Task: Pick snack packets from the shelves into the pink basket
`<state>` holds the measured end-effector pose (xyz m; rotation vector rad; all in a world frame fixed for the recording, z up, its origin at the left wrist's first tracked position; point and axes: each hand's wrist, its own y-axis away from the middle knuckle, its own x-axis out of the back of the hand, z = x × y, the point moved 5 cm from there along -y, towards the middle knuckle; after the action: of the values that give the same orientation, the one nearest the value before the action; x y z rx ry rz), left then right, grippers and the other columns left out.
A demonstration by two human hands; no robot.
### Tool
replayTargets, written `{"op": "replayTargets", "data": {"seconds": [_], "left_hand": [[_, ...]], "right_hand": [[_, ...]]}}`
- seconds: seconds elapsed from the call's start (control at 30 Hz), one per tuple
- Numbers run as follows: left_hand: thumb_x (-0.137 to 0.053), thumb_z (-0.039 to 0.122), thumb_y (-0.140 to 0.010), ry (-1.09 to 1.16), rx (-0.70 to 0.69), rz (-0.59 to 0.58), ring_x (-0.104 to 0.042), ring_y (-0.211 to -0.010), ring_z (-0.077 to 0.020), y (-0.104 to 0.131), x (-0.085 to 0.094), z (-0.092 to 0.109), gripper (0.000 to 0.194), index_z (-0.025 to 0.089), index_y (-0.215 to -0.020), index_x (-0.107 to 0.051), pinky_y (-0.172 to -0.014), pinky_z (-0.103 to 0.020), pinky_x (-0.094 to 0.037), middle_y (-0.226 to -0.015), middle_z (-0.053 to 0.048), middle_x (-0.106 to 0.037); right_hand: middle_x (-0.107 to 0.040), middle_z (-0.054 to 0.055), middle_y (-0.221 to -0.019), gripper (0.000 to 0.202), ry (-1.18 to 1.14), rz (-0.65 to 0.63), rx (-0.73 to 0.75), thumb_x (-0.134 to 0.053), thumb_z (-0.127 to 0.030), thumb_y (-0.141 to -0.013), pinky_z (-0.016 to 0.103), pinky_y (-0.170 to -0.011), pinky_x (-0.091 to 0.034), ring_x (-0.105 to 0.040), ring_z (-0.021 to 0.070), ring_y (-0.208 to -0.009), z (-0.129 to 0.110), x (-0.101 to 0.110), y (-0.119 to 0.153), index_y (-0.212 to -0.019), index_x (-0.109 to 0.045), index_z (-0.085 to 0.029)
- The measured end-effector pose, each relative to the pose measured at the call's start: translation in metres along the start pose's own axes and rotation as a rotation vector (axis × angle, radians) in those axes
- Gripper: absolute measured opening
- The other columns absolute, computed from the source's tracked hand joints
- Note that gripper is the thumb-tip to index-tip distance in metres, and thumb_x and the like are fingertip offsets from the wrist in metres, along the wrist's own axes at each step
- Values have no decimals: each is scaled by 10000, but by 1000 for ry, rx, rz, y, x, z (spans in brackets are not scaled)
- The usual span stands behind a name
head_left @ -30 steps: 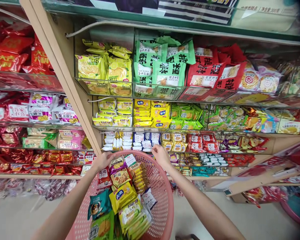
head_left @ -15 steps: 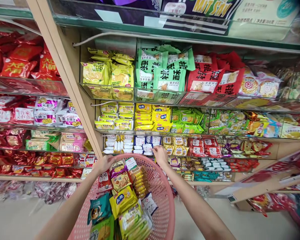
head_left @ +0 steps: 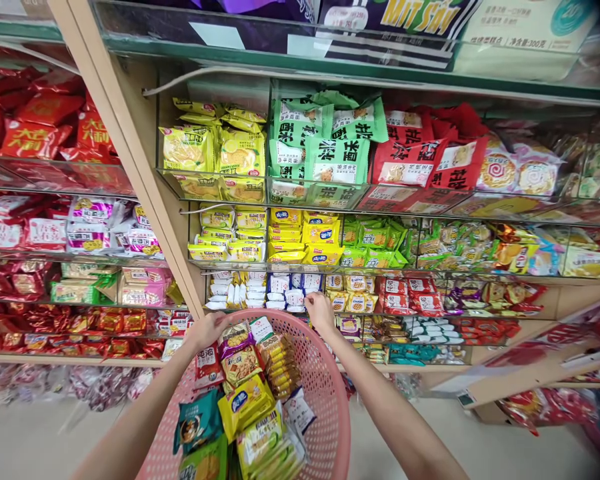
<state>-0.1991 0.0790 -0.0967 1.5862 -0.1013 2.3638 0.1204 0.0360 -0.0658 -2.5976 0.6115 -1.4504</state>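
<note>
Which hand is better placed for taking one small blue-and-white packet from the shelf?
Right, I judge: the right hand is at the small blue-and-white packets, while the left hand holds the rim of the pink perforated plastic basket.

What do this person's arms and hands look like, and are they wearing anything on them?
The left hand and right hand are ordinary human hands without gloves. The slim left forearm and right forearm show no sleeves, watch or bracelet. Rings can't be ruled out.
</note>
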Motion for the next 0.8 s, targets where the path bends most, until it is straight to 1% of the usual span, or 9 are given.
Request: {"op": "replayTargets", "data": {"seconds": [0.13, 0.3, 0.47, 0.57, 0.7, 0.8], "left_hand": [[-265, 685, -798, 11, -5, -3, -634, -847, -230, 2, 2, 2, 593, 268, -1001, -634, -646, -267, -415, -895, -54, -689], [-259, 691, -791, 0, 15, -9, -633, -849, -236, 2, 3, 2, 604, 268, -1006, -632, -652, -270, -423, -890, -57, -688], [-264, 683, -792, -2, 29, -10, -629, -870, -239, 2, 1, 1, 598, 264, -1007, -634, -668, -271, -430, -923, -66, -684], [-263, 685, -792, -2, 26, -9, -630, -855, -240, 2, 2, 1, 600, 263, -1008, -631, -659, -272, -425, -901, -69, -684], [-260, 688, -792, -1, 16, -15, -634, -814, -237, 2, 2, 2, 602, 268, -1019, -628, -617, -266, -409, -849, -64, -685], [-262, 683, -794, -4, 9, -13, -633, -807, -235, 2, 3, 2, 609, 254, -1015, -634, -623, -265, -410, -837, -69, -682]], "right_hand": [[-581, 31, -770, 165, -39, 50, 22, -458, -137, -783, 223, -521, -298, -496, 111, -570, -1, 0, 3, -697, -595, -168], [-562, 22, -785, 142, -98, 95, 70, -439, -161, -782, 231, -541, -308, -498, 122, -600, -4, 4, 7, -704, -555, -184], [-552, 16, -798, 147, -152, 124, 125, -415, -191, -805, 236, -580, -332, -505, 126, -630, -15, 11, 8, -724, -539, -193], [-539, 12, -792, 141, -174, 129, 163, -414, -199, -808, 234, -586, -341, -495, 124, -623, -22, 15, 8, -737, -536, -198], [-526, 11, -790, 129, -194, 115, 227, -415, -201, -818, 227, -605, -358, -492, 125, -643, -33, 25, 13, -746, -522, -201], [-515, 11, -786, 138, -169, 84, 289, -398, -185, -832, 219, -625, -364, -489, 124, -659, -40, 39, 20, -751, -509, -200]]}}
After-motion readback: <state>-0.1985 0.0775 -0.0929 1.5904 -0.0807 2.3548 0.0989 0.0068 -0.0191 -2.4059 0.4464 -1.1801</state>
